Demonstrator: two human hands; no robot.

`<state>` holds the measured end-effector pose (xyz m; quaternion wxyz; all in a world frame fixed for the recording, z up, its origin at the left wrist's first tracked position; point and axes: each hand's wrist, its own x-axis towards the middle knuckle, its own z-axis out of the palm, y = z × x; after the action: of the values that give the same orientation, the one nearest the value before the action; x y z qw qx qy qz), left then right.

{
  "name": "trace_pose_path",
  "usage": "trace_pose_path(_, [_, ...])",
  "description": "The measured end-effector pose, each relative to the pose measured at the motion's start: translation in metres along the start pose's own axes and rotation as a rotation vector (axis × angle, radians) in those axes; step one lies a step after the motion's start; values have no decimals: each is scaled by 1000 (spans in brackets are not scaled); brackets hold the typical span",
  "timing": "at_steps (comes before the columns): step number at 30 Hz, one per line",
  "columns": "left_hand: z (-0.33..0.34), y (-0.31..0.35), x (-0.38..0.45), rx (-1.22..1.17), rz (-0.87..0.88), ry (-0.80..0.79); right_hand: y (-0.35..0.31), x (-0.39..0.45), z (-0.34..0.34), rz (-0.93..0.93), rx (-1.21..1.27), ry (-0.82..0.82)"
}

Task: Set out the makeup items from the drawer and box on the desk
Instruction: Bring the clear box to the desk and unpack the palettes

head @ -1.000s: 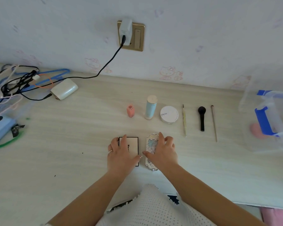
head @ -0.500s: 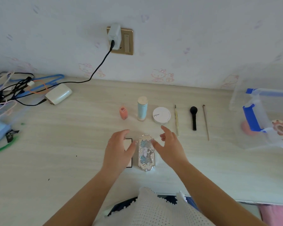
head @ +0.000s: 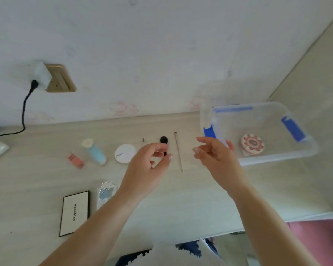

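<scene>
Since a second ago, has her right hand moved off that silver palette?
Yes. The right hand has lifted off the silver palette and gone right, toward the clear box.

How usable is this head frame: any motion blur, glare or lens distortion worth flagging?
Head view: motion blur smears the pink bottle, blue tube and both hands, left hand, right hand; wide-angle bend tilts the desk; soft even light, no glare.

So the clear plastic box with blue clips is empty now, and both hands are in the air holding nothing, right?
Not quite: the clear plastic box with blue clips is not empty. The head view shows a round pink flower-patterned compact lying in it, plus something pink by its near-left wall. The rest holds: the left hand and right hand are in the air holding nothing.
</scene>
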<state>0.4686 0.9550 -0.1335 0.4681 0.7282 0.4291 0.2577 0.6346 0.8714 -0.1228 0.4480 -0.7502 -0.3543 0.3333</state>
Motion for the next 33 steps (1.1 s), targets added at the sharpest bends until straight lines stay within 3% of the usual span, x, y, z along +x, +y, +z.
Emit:
trace_pose_path(12, [152,105,64,-30,118,52,44,66,-210,-15,67,112])
trace_pose_path(16, [193,108,91,89,121,3,60,102,-232,55,-228,-58])
trace_pose_path(19, [219,100,113,292,-36,-106,71,126,-237,24,-545,-244])
trace_pose_path(22, [236,92,132,491,-180,-259,84,144,-232,29,-675,-401])
trace_pose_path(26, [252,76,148,640,-326,-487,111,165,-219,0,-1036,-523])
trace_pose_path(33, [274,48,162,950,-334,-583,134,186,-204,-44,-1186,-640])
